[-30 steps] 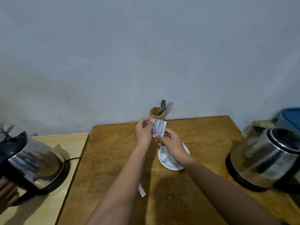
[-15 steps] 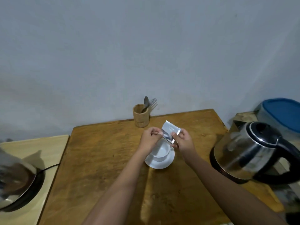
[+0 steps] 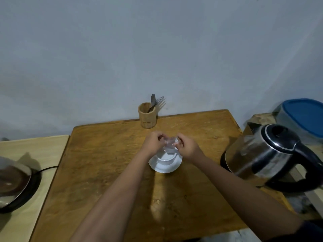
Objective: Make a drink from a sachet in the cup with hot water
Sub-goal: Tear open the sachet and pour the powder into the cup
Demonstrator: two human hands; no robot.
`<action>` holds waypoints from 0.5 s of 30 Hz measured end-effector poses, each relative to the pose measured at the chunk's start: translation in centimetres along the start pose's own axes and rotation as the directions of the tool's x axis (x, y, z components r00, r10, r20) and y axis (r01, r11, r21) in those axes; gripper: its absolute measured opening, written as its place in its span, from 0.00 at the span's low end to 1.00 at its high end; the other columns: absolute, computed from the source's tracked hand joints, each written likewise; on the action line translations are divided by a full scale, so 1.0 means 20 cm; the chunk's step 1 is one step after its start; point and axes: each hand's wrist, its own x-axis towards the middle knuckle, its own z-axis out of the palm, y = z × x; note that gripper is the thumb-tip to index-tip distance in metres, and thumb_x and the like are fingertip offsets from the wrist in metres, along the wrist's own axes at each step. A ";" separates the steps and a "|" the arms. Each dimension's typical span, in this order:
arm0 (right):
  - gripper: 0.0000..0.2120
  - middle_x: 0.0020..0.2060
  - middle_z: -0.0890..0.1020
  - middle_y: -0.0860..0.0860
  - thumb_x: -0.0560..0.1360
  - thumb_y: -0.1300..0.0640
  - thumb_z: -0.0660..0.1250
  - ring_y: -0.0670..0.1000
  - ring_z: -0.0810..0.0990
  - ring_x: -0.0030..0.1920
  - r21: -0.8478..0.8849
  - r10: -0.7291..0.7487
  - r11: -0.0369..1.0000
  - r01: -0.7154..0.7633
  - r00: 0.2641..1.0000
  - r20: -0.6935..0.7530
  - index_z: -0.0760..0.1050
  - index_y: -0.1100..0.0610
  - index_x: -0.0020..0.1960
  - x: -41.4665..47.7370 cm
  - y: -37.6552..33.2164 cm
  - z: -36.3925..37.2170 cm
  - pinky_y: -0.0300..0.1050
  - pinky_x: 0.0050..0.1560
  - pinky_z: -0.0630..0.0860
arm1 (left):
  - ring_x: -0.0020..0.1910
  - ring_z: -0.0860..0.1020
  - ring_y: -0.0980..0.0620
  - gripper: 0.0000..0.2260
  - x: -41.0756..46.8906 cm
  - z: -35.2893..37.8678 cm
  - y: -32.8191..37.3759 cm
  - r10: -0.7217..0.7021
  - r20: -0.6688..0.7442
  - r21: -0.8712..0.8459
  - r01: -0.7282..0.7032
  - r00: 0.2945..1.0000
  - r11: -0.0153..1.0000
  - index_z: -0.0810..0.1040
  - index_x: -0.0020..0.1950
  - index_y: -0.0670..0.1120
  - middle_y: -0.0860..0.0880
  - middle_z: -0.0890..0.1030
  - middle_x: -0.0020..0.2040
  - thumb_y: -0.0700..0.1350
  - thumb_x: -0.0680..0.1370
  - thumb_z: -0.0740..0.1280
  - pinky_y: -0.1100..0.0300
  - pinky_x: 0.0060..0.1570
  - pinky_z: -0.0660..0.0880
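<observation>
Your left hand [image 3: 155, 141] and right hand [image 3: 186, 145] are both curled tight, fingertips pinched on the sachet [image 3: 170, 143] from opposite sides. The sachet is between the two hands, directly above the cup [image 3: 167, 157]; it's blurred, so you can't tell which way the opening faces or whether anything is coming out. Neither hand touches the cup as far as the frame shows. Forearms come in from the bottom edge and converge over the middle of the table [image 3: 108, 163].

The cup is white, sits upright on a white saucer [image 3: 162, 169], roughly table centre. Its inside is partly hidden by the sachet and your right-hand fingers; contents can't be read.

Further out:
- Holder [image 3: 147, 116], wooden, at the table's back edge against the wall [image 3: 157, 49], behind the hands, well apart from the cup. A spoon [image 3: 153, 100] and fork [image 3: 160, 99] stand in it, leaning right.
- Kettle [image 3: 267, 154], steel with black handle and lid, at the table's right edge, on its base, handle pointing right. Near your right forearm, not touching.
- Blue-lidded tub [image 3: 304, 116] behind the kettle, off the table.
- Second kettle [image 3: 12, 182], blurred, at the far left on a paler counter [image 3: 35, 147], cord [image 3: 47, 169] running toward the table.
</observation>
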 end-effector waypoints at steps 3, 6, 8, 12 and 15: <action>0.06 0.40 0.78 0.54 0.77 0.61 0.59 0.54 0.75 0.40 -0.215 -0.028 0.975 0.052 0.993 0.111 0.74 0.57 0.50 0.04 -0.06 -0.02 0.45 0.33 0.66 | 0.40 0.74 0.51 0.07 -0.01 0.01 -0.03 -0.007 -0.026 -0.007 0.007 1.000 1.000 0.82 0.48 0.40 0.46 0.79 0.40 0.35 0.73 0.66 0.64 0.33 0.66; 0.09 0.48 0.80 0.57 0.77 0.61 0.59 0.58 0.78 0.46 -0.372 -0.043 0.920 0.119 0.977 0.208 0.75 0.58 0.56 0.08 -0.12 -0.05 0.46 0.38 0.70 | 0.39 0.73 0.51 0.05 -0.02 0.02 -0.06 -0.039 -0.030 -0.012 0.039 0.999 0.999 0.82 0.46 0.39 0.46 0.78 0.40 0.35 0.73 0.67 0.61 0.36 0.67; 0.09 0.49 0.80 0.58 0.77 0.61 0.60 0.58 0.79 0.47 -0.449 -0.057 0.876 0.175 0.963 0.264 0.75 0.58 0.55 0.09 -0.15 -0.05 0.48 0.39 0.71 | 0.38 0.71 0.50 0.05 -0.03 0.03 -0.07 -0.057 -0.023 -0.014 0.057 0.998 0.998 0.82 0.40 0.41 0.45 0.76 0.37 0.34 0.73 0.67 0.60 0.35 0.66; 0.07 0.46 0.80 0.59 0.75 0.63 0.62 0.59 0.79 0.45 -0.478 -0.065 0.855 0.199 0.957 0.282 0.77 0.60 0.50 0.12 -0.18 -0.07 0.50 0.41 0.74 | 0.35 0.69 0.50 0.17 -0.03 0.03 -0.10 -0.052 -0.047 -0.015 0.052 0.998 0.999 0.71 0.27 0.49 0.47 0.73 0.31 0.33 0.72 0.67 0.56 0.38 0.66; 0.05 0.41 0.79 0.57 0.74 0.66 0.63 0.58 0.79 0.43 -0.486 -0.049 0.852 0.194 0.954 0.295 0.77 0.61 0.46 0.12 -0.20 -0.08 0.50 0.41 0.75 | 0.33 0.69 0.53 0.17 -0.05 0.03 -0.11 -0.042 -0.067 -0.047 0.039 0.997 0.998 0.70 0.28 0.51 0.51 0.71 0.29 0.35 0.73 0.68 0.58 0.39 0.67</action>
